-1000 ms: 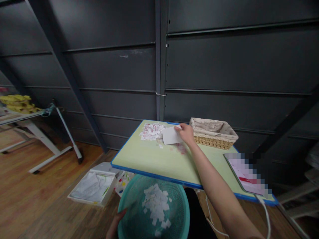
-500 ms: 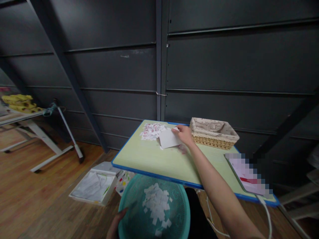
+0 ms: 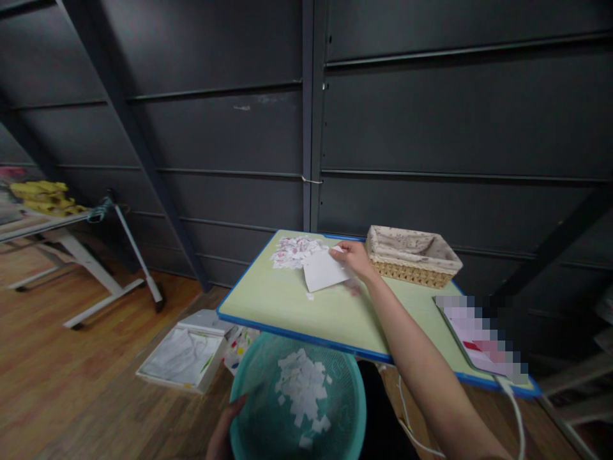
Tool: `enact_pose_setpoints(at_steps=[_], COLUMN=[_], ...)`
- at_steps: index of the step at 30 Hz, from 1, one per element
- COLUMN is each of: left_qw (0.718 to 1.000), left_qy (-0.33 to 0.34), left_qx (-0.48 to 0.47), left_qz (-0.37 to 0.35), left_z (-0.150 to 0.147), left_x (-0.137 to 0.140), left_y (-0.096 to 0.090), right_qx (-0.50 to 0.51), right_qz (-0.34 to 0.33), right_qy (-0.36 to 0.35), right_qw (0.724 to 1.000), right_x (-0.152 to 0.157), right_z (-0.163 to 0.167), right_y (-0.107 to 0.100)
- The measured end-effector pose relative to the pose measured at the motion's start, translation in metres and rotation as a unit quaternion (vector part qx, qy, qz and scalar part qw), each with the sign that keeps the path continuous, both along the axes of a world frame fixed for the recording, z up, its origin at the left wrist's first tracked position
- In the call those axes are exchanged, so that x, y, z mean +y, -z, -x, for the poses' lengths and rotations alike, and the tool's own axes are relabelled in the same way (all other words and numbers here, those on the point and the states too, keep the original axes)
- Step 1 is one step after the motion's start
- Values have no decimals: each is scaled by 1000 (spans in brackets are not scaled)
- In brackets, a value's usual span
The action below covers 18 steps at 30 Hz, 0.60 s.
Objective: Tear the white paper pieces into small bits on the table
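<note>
My right hand [image 3: 354, 259] pinches a white card [image 3: 324, 271] by its upper right corner, tilted low over the light green tabletop [image 3: 268, 297]. Left of the card lies a heap of small white paper scraps [image 3: 293, 252], some with pinkish marks. A tiny scrap [image 3: 310, 296] rests just below the card's lower edge. Down at the table's front edge, my left hand [image 3: 224, 427] grips the left rim of a teal plastic basket [image 3: 360, 399], thumb inside. Many small white paper squares [image 3: 302, 386] lie in that basket.
A cloth-lined wicker basket [image 3: 412, 271] stands at the table's back right. Near the right edge lies a tablet-like device [image 3: 479, 342], partly pixelated, with a white cable [image 3: 514, 409]. A white box [image 3: 184, 358] sits on the floor at left, before a wheeled table [image 3: 86, 268].
The white card has shifted slightly down and left, exposing the tiny scrap below it. My left hand keeps its place on the teal basket. The view has shifted slightly.
</note>
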<state>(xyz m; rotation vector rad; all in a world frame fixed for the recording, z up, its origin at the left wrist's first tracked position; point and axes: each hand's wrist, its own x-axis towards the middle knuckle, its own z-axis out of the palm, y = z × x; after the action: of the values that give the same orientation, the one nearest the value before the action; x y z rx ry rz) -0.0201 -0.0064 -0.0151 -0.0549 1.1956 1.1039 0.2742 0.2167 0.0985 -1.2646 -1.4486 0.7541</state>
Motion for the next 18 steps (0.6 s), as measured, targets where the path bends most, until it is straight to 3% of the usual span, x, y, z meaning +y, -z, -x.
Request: enact_pose_setpoints(at_steps=[12, 18], left_qw=[997, 999], left_qy=[15, -5], left_qx=[0, -22], left_qz=[-69, -38], left_z=[-11, -13], left_x=[-1, 4], left_y=[-27, -32], right_qx=[-66, -54], right_qz=[28, 67], right_qy=[-71, -143], right_qw=[995, 986], right_x=[-12, -23], right_z=[5, 16], right_y=[-12, -12])
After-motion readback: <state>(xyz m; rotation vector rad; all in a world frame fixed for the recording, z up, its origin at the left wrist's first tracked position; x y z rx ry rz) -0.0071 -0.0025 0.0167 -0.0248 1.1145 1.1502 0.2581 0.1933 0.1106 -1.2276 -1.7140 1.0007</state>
